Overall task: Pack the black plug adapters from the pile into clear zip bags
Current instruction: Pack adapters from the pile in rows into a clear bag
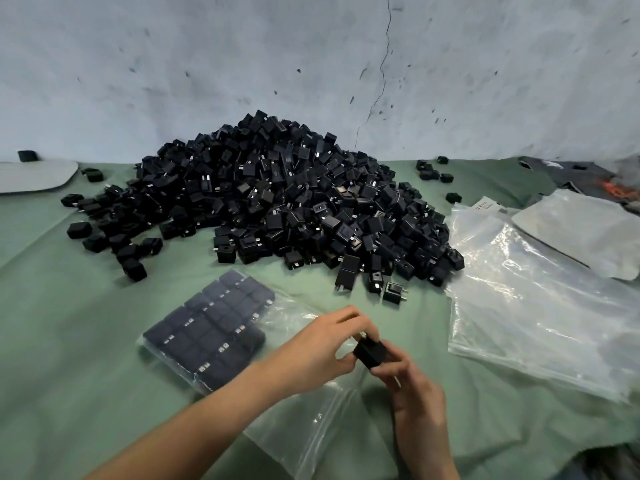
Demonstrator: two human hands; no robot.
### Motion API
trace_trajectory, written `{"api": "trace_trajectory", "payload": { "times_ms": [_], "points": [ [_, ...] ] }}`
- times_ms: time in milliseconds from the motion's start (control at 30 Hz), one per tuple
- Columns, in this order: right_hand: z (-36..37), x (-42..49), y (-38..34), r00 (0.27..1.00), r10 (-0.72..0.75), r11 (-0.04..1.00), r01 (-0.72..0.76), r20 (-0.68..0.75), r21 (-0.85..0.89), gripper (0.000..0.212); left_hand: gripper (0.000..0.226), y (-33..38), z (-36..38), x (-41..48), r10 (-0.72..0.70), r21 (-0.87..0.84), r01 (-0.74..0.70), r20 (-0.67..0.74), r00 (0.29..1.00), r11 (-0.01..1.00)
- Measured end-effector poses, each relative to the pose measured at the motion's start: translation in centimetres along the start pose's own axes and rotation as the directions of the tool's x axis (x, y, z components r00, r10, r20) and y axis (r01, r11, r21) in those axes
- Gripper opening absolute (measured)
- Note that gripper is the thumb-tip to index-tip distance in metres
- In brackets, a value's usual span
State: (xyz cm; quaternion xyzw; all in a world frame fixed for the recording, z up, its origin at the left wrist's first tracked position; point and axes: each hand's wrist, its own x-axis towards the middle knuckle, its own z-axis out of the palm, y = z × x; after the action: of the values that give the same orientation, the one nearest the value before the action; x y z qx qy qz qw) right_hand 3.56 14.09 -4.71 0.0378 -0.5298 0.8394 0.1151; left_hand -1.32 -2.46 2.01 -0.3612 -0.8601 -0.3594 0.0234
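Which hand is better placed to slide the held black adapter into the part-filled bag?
Probably left: the left hand pinches the black plug adapter nearest the packed rows in the clear zip bag; the right hand holds it from the far side.

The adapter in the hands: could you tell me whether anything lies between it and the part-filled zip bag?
Nothing visible does. The left hand and right hand hold the adapter above the empty end of the zip bag, beside its packed rows.

Head-worn wide view, down toward the pile (263, 202)
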Motion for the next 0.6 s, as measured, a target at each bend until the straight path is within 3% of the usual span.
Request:
{"api": "trace_trajectory", "payload": {
  "times_ms": [100,200,300,400,467,600],
  "points": [
    [0.1,-0.1,-0.1,0.998,-0.014,0.993,0.021,0.059,-0.119,0.043,0.036,-0.1,0.2,-0.3,-0.015,0.023,0.016,-0.008,1.0,1.0],
    [0.5,-0.5,-1.1,0.986,-0.038,0.933,0.094,0.165,-0.347,0.033,0.039,0.3,0.0,-0.5,-0.051,0.031,0.051,0.013,0.999,0.998],
    [0.1,-1.0,-2.1,0.981,-0.026,0.849,0.122,0.19,-0.513,0.025,0.046,0.8,0.9,-2.0,-0.175,0.08,0.177,-0.03,0.984,0.981],
    [-1.1,-1.7,-3.4,0.978,-0.043,0.746,0.169,0.206,-0.644,0.026,0.045,1.3,2.3,-4.2,-0.296,0.305,0.3,-0.061,0.953,0.904],
    [-1.7,-2.2,-3.7,0.965,-0.021,0.669,0.207,0.26,-0.714,0.023,0.034,1.7,2.8,-5.0,-0.281,0.422,0.28,-0.06,0.958,0.862],
    [-0.9,-2.6,-3.0,0.895,-0.027,0.546,0.387,0.446,-0.743,0.025,0.007,2.6,2.5,-4.7,-0.238,0.388,0.281,-0.155,0.959,0.878]
  ]
}}
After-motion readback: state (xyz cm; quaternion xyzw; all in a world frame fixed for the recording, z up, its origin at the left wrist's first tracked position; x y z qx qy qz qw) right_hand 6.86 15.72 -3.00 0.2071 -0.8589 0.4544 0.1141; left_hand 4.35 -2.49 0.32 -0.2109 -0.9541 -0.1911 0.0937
